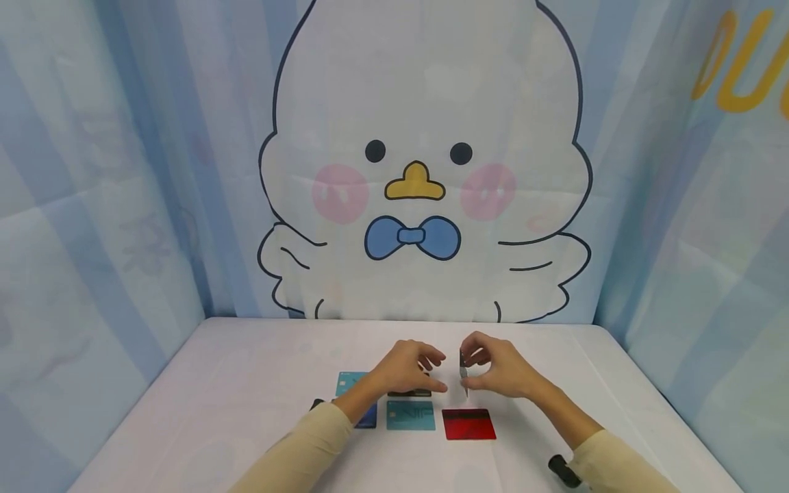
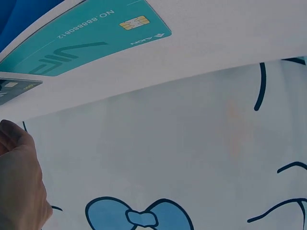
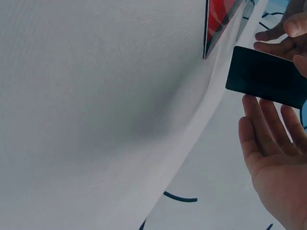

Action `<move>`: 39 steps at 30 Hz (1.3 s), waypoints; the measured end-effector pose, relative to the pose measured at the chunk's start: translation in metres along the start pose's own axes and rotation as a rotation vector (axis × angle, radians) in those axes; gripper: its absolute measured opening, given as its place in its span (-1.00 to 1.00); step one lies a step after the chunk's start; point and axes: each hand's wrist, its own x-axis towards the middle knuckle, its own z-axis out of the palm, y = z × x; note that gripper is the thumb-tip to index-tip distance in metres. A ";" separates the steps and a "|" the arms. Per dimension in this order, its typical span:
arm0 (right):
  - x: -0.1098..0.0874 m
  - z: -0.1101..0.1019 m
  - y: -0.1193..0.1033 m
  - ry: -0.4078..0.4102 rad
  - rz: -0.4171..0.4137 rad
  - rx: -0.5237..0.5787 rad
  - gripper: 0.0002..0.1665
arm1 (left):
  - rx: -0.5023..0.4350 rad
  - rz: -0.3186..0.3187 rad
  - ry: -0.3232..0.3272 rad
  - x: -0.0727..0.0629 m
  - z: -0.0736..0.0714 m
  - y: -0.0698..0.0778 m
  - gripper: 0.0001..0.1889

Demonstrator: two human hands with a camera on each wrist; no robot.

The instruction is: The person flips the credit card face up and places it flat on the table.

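My right hand (image 1: 502, 370) holds a dark card (image 3: 264, 74) upright by its edges, above the table. The card appears almost edge-on in the head view. Across a small gap my left hand (image 1: 403, 366) hovers with loosely bent fingers and nothing in its grasp. Beneath the left hand lies a dark card (image 1: 411, 393), partly hidden. A teal VIP card (image 1: 411, 415) lies nearer, and a red card (image 1: 469, 424) with a black stripe is to its right. The left forearm partly covers a light-blue card (image 1: 350, 382) and a dark-blue card (image 1: 369, 418).
The white table (image 1: 246, 424) ends at a curtain with a cartoon duck (image 1: 425, 89). Striped curtains (image 1: 92, 226) close in both sides. Black wrist-camera pieces (image 1: 564, 471) show beside the sleeves.
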 end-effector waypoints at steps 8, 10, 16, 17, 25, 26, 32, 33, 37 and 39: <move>-0.003 0.000 0.008 0.001 -0.015 0.243 -0.39 | -0.103 -0.034 0.005 0.000 0.003 -0.003 -0.44; -0.004 -0.001 0.010 0.000 -0.013 0.324 -0.40 | -0.132 -0.040 0.005 0.000 0.003 -0.003 -0.44; -0.009 -0.005 0.013 0.001 0.019 0.435 -0.38 | -0.209 -0.030 -0.004 0.002 0.004 -0.003 -0.41; -0.009 -0.005 0.012 0.004 0.027 0.438 -0.37 | -0.214 -0.029 -0.006 0.002 0.004 -0.004 -0.41; -0.012 -0.005 0.015 0.002 0.044 0.470 -0.32 | -0.238 -0.031 -0.008 0.003 0.005 -0.002 -0.47; -0.013 -0.005 0.015 0.002 0.047 0.471 -0.32 | -0.237 -0.034 -0.008 0.003 0.005 -0.002 -0.47; -0.013 -0.006 0.016 0.008 0.081 0.442 -0.34 | -0.168 -0.035 -0.007 0.007 0.006 -0.004 -0.49; -0.013 -0.006 0.016 0.010 0.086 0.424 -0.34 | -0.150 -0.034 -0.007 0.007 0.006 -0.004 -0.49; -0.012 -0.006 0.019 0.013 0.095 0.314 -0.38 | -0.070 -0.052 -0.005 0.009 0.007 -0.003 -0.50; -0.011 -0.005 0.022 0.009 0.092 0.255 -0.41 | -0.041 -0.062 -0.008 0.010 0.007 -0.002 -0.51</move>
